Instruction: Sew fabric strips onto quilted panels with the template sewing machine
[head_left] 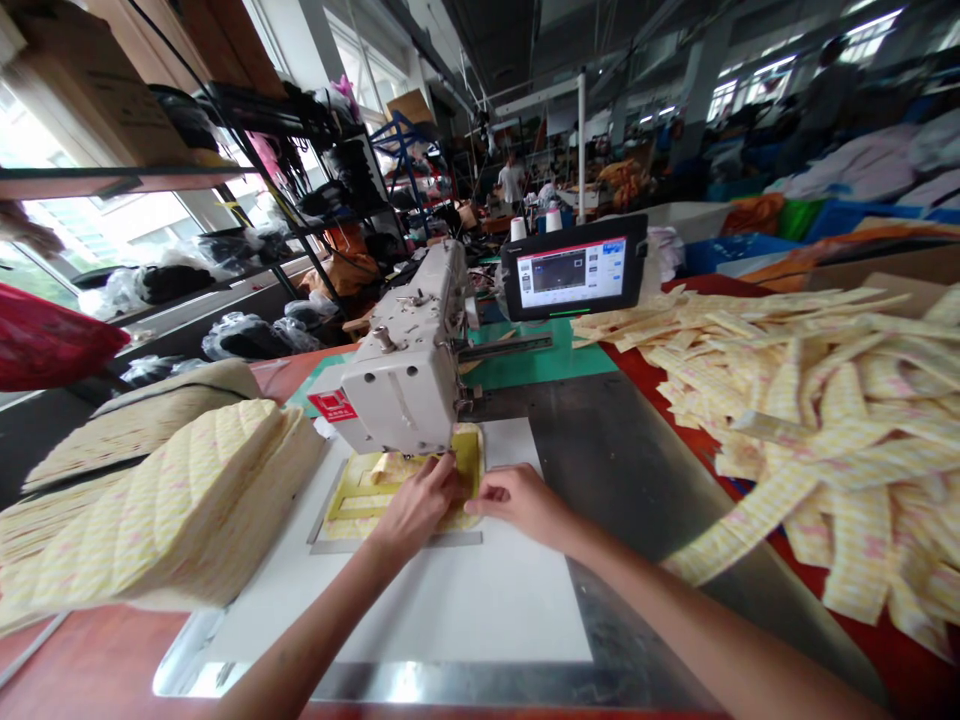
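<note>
A yellow-green flat frame (470, 460) lies under the head of a white sewing machine (405, 390), with pale yellow quilted fabric (360, 525) showing around its edges. My left hand (420, 505) reaches over the frame just below the machine head, its fingers pressed together. What its fingertips pinch is hidden. A small folded bit of cream fabric (390, 467) stands up left of these fingers. To the right, my right hand (521, 500) is curled with thumb and forefinger together at the frame's right edge. Whatever is between them cannot be made out.
A thick stack of quilted yellow pieces (187, 490) stands at the left. Many yellow checked strips (840, 440) are heaped at the right, one reaching onto the dark metal tabletop (600, 440). A lit control screen (574, 270) stands behind the machine. White board (480, 610) lies beneath my wrists.
</note>
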